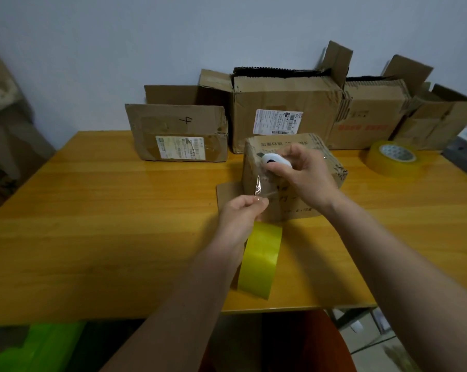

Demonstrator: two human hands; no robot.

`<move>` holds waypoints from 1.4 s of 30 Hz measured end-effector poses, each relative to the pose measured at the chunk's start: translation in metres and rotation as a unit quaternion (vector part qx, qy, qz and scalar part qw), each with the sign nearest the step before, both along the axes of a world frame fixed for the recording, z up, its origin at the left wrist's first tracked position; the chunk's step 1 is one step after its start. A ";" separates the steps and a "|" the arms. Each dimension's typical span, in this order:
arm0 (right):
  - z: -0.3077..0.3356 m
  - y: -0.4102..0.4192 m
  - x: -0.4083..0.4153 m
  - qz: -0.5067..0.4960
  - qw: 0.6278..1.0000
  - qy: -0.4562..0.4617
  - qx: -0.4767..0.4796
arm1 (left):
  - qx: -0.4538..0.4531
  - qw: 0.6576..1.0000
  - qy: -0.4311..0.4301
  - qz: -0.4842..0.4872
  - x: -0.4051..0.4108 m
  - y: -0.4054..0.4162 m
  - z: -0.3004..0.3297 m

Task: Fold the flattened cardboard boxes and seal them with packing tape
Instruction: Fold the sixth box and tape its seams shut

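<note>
Between hands (pixel 240 213), tape (pixel 259 187), box (pixel 294 167) behind

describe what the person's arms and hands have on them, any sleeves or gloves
Both arms are bare up to the picture's edge: no sleeves in sight. The left hand and right hand wear no gloves, and no watch or bracelet shows at either wrist. I can make out no ring on the fingers.

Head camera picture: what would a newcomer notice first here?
At the centre, the right hand holds a small white cutter against a small brown cardboard box, while the left hand pinches a clear tape strip. A yellow tape roll hangs under the left wrist; worn boxes line the wall.
</note>
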State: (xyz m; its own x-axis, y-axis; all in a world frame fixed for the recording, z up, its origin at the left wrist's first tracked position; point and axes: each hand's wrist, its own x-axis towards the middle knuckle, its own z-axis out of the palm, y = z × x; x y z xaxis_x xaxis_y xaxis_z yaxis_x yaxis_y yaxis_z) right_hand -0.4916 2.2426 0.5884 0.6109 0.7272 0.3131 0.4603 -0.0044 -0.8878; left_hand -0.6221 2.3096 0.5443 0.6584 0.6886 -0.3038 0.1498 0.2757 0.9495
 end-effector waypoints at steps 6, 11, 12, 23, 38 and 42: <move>0.005 -0.022 -0.007 -0.053 0.973 -0.217 -0.051 | 0.027 0.998 -0.021 0.047 0.007 0.001 -0.004; 0.001 -0.030 -0.015 -0.012 0.925 -0.351 -0.145 | 0.036 0.997 -0.039 0.048 0.009 0.002 -0.002; 0.001 -0.030 -0.017 -0.007 0.922 -0.357 -0.152 | 0.037 0.997 -0.043 0.047 0.009 0.001 -0.002; -0.025 -0.061 0.004 -0.039 0.963 -0.178 -0.201 | 0.029 0.998 -0.054 0.028 0.006 0.009 -0.008; -0.005 0.002 0.008 0.073 0.870 -0.433 -0.223 | -0.024 0.998 -0.042 -0.037 0.002 0.026 -0.015; -0.013 0.004 0.021 0.098 0.890 -0.383 -0.227 | -0.022 0.995 -0.038 -0.085 -0.009 0.034 -0.006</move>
